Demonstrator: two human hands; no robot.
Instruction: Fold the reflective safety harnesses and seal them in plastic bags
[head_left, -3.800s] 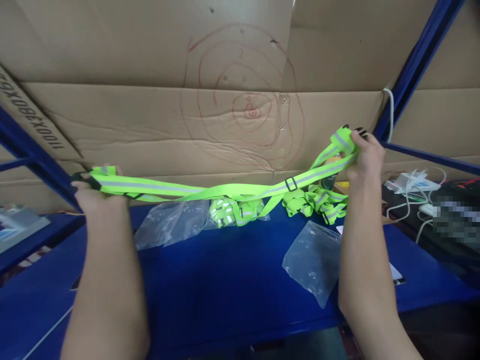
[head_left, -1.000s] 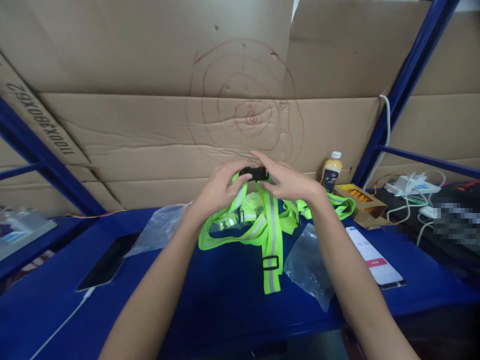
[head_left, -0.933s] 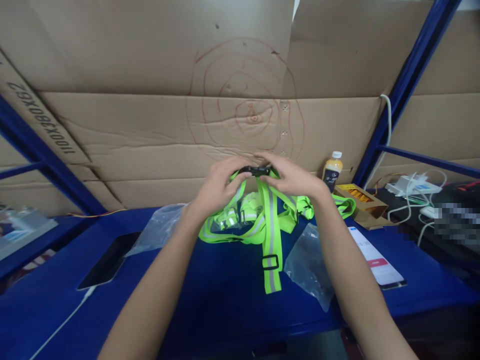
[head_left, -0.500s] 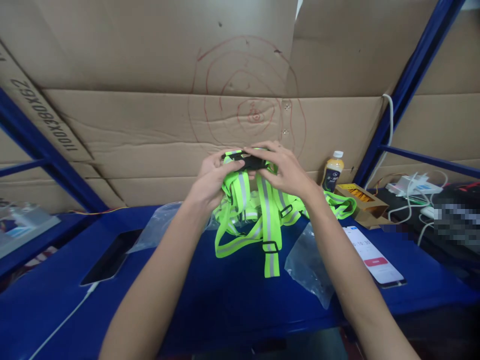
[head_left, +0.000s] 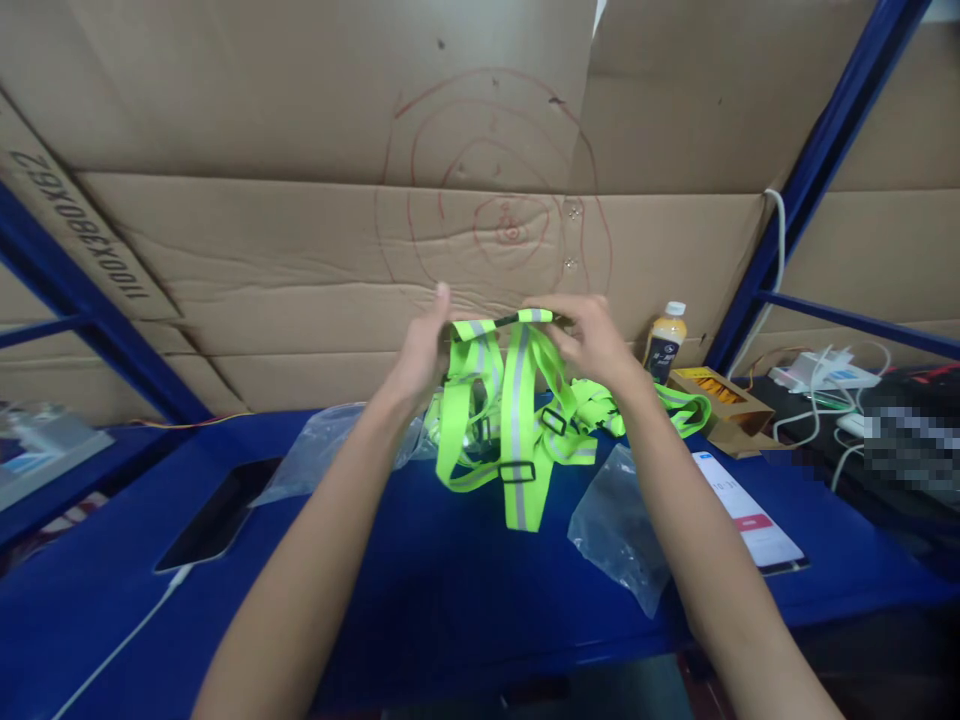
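Two hands: left hand [head_left: 421, 350], right hand [head_left: 596, 340]. One held reflective strap harness [head_left: 514, 410]; further harnesses [head_left: 675, 408] behind, number unclear. Two clear plastic bags [head_left: 622, 530] [head_left: 315, 460]. One bottle [head_left: 664, 343]. Two phones [head_left: 746, 505] [head_left: 206, 515]. One open carton [head_left: 720, 400].
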